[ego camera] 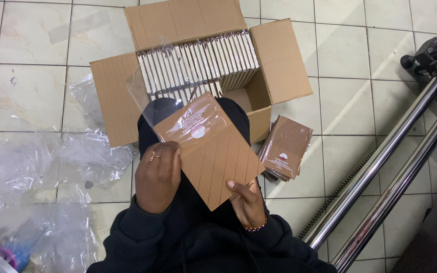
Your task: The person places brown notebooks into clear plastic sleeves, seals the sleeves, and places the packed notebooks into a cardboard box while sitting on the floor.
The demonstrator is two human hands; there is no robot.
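Two hands hold a brown ribbed card half inside a clear sleeve.

The left hand (157, 176) curls its fingers over the brown card's (213, 157) left edge; the right hand (248, 202) pinches its lower right edge, thumb on top. Past the fingertips, the clear plastic sleeve (170, 101) covers the card's upper end. Right of the right fingers lies a stack of sleeved cards (285, 147) on the tiled floor (345, 65). Beyond, an open cardboard box (279, 60) holds rows of cards standing on edge (198, 63).
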